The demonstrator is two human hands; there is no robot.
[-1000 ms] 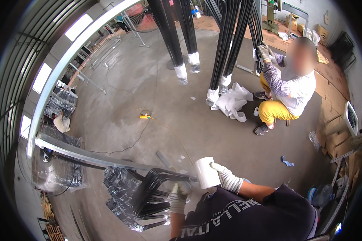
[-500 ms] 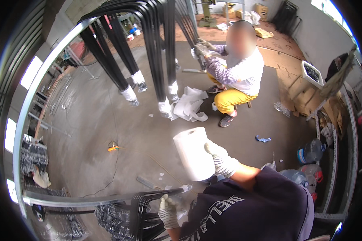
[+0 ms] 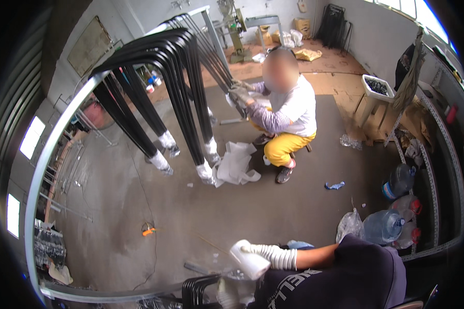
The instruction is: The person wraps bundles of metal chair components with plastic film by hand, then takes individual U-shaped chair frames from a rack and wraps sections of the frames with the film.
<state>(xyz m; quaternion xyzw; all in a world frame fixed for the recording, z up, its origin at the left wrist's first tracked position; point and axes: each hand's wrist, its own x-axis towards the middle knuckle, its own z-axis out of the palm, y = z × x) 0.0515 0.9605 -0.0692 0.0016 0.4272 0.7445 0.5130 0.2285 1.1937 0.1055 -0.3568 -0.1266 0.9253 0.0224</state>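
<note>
Across the left of a workshop floor, a metal rail (image 3: pixel 87 296) is curving past a small orange object (image 3: pixel 148 232), while bent black tubes (image 3: pixel 184 118) are hanging over its upper stretch. Near the bottom edge, the gloved left hand (image 3: pixel 226 294) is hovering beside or against a lower bundle (image 3: pixel 193 292) of similar tubes; blur is hiding whether its fingers are open or closed. Just right of it, above the floor, the right hand (image 3: pixel 260 251) is gripping a white roll (image 3: pixel 251 263) (paper or film, the view is not settling which) near its upper end. The tilted roll is looking light, firm in body and smooth, perhaps slightly slippery; wrapping fingers around its barrel is seeming the surest hold. Farther right, a seated co-worker (image 3: pixel 294 105) is handling tubes, and clear bottles (image 3: pixel 381 226) are crowding the corner. The lower edge is cutting off the lower bundle, and the right hand's own fingertips are proving hard to make out.
</note>
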